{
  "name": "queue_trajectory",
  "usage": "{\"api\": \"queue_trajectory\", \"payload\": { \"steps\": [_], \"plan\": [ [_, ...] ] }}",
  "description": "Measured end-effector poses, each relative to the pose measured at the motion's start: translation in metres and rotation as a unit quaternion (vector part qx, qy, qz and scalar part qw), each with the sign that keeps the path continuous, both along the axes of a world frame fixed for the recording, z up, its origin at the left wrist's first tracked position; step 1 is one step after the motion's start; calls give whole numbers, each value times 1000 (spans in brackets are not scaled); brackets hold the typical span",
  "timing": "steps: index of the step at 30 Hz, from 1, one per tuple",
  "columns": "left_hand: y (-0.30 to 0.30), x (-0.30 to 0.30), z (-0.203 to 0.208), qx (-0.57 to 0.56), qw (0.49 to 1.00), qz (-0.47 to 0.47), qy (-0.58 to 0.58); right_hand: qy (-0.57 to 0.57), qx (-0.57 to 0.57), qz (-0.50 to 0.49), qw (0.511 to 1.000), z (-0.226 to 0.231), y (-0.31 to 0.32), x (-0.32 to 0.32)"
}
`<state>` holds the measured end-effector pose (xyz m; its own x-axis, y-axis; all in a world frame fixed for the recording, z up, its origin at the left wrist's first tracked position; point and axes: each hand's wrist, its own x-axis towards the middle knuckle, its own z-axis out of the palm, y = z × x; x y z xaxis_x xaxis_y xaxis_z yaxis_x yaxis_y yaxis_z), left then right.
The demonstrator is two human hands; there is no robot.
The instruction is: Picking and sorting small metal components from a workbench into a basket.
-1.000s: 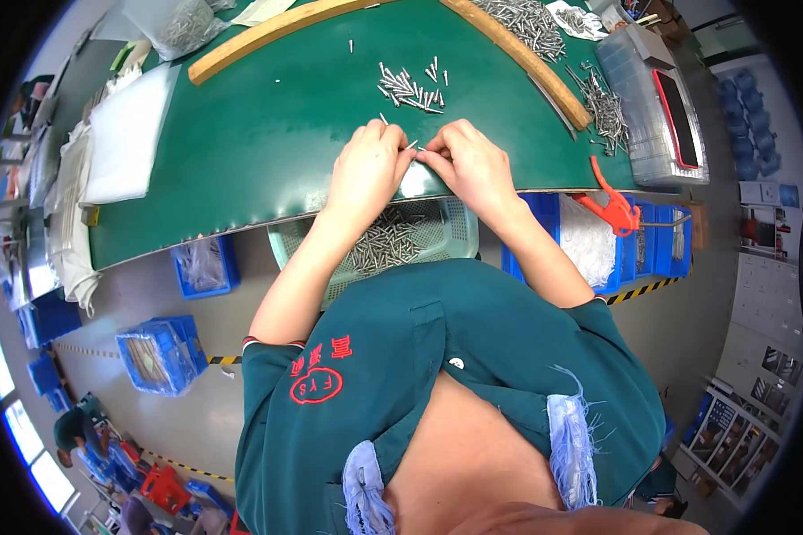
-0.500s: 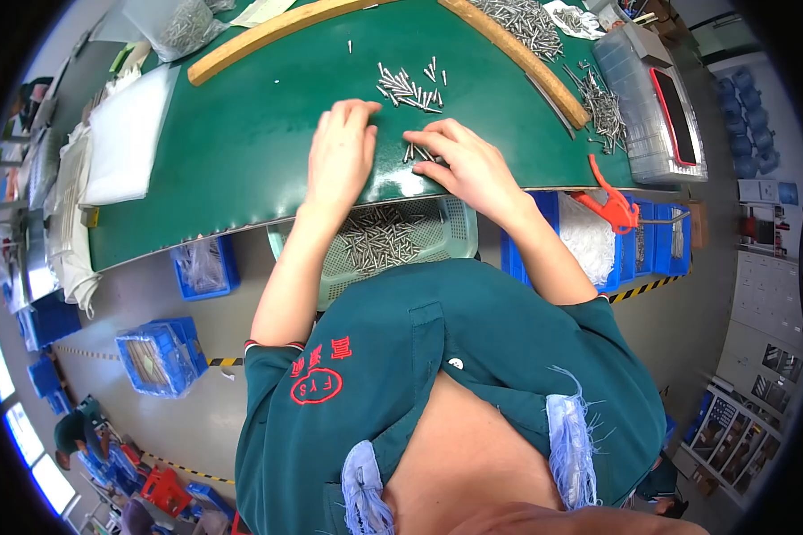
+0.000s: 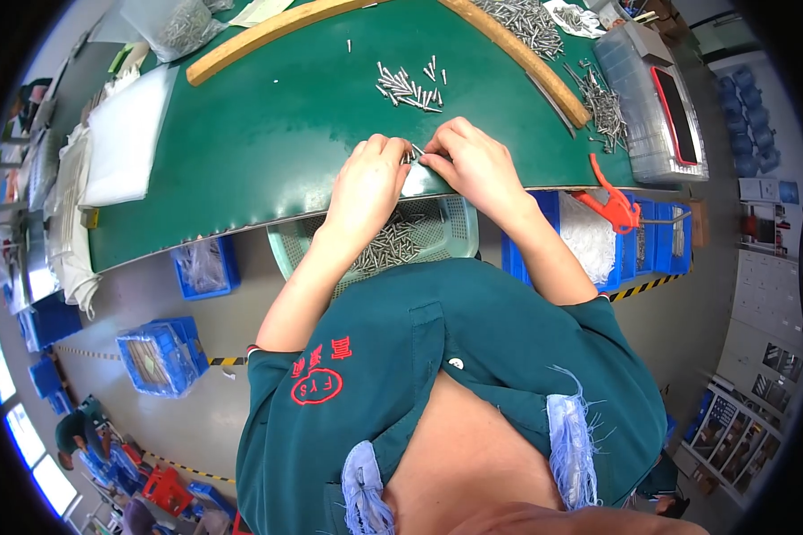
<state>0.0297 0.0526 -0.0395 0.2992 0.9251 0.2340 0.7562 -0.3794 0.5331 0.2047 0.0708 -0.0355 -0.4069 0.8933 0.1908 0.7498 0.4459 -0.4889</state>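
Over the near edge of the green table (image 3: 268,134), my left hand (image 3: 366,183) and my right hand (image 3: 475,165) have come together. Between their fingertips are a few small metal pins (image 3: 410,157), partly covered by the fingers. My left fingers are curled in around the pins, and my right thumb and forefinger close on them from the other side. Just beyond my hands lies a loose group of the same silvery pins (image 3: 408,92). A pale green basket (image 3: 459,234) of similar metal parts sits below the table edge, partly behind my left forearm.
Wooden strips (image 3: 268,40) border the work area at the back. A heap of metal parts (image 3: 522,27) lies beyond them, with more pins beside a clear plastic box (image 3: 638,107) bearing a red-edged phone (image 3: 675,116). A red air gun (image 3: 616,209) hangs at the right edge over blue bins.
My left hand has moved right and slightly nearer, meeting my right hand at the pins. My right fingers have drawn together. The farther pins stay where they were.
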Motion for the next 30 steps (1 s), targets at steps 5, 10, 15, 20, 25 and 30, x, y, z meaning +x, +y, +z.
{"api": "queue_trajectory", "payload": {
  "steps": [5, 10, 15, 20, 25, 30],
  "plan": [
    [0, 0, -3, 22, 1000, -7, -6, -4, 43, -40, 998, -1, 1, -5],
    [3, 3, -7, 16, 1000, -20, -18, 129, -112, -84, 982, 10, 7, 3],
    [5, 15, -5, 55, 998, -39, -20, 309, -262, -73, 911, -6, 25, 21],
    [5, 16, -14, 84, 996, -32, -1, 123, 50, -229, 964, 15, 99, 59],
    [4, 18, -13, 75, 997, -32, -9, 14, 107, -296, 949, 23, 167, 104],
    [0, 10, -12, 78, 995, -53, -26, 116, 57, -152, 980, 34, 134, 65]
  ]
}}
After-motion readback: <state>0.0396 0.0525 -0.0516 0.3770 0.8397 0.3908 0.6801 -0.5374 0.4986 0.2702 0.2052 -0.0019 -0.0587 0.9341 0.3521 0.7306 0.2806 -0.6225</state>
